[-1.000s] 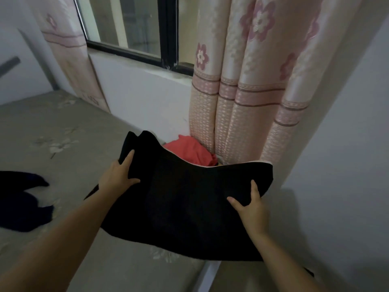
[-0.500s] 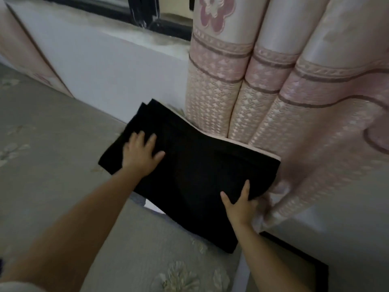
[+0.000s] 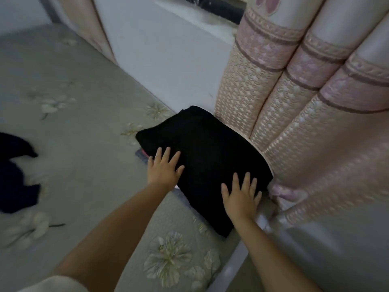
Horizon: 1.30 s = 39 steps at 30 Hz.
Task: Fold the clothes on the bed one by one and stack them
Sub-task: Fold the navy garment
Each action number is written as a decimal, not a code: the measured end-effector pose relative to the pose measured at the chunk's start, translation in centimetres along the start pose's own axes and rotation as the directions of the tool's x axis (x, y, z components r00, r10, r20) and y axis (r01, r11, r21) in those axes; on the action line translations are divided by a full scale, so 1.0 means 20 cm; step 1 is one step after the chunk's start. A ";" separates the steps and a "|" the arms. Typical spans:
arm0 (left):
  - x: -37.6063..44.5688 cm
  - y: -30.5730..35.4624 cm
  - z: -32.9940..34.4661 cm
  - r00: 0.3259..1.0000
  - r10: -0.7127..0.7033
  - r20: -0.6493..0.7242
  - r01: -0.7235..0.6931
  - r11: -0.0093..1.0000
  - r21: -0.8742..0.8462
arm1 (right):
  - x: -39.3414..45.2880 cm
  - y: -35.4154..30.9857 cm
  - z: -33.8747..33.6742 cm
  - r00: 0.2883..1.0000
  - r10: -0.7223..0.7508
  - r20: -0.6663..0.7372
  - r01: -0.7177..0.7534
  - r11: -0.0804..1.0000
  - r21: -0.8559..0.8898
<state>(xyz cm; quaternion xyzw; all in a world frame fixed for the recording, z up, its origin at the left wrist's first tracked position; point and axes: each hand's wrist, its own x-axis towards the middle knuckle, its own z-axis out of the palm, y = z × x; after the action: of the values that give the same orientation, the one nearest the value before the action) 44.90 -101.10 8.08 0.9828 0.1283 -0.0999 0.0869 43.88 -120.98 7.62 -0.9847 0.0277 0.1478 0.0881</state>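
A folded black garment (image 3: 207, 152) lies flat at the bed's far right corner, on top of a stack whose red and grey edges (image 3: 142, 154) peek out at its left side. My left hand (image 3: 165, 167) rests on the garment's near left edge with fingers straight and spread. My right hand (image 3: 242, 193) presses flat on its near right part, fingers straight. A dark navy garment (image 3: 14, 175) lies crumpled on the bed at the far left.
The bed (image 3: 84, 165) has a grey floral cover. A pink patterned curtain (image 3: 305, 98) hangs against the stack's right side. A white wall (image 3: 164, 60) under the window runs behind it. The bed's edge (image 3: 233, 264) drops off at the lower right.
The black garment came down from being held in the air onto the stack, covering the red garment. Both hands went from gripping its edges to lying flat on top.
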 end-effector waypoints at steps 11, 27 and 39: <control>-1.24 -0.61 -0.21 0.680 -0.713 -0.171 0.701 0.701 -0.131 | -0.52 -0.77 -0.14 0.557 -0.829 0.054 0.827 0.548 -0.131; -2.12 -1.94 0.13 0.430 -0.897 -0.098 0.890 0.440 -0.122 | -1.14 -1.90 0.71 0.413 -0.890 0.192 0.910 0.393 -0.131; -1.32 -2.85 1.02 0.618 -0.785 0.036 0.757 0.582 -0.297 | -0.75 -2.49 1.68 0.536 -0.803 0.262 0.844 0.498 -0.200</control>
<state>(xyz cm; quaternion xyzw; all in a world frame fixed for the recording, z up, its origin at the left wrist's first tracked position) 0.90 -57.08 -14.09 0.8095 0.5594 -0.0592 0.1682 24.05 -65.50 -11.34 -0.8664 -0.4744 0.1557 -0.0024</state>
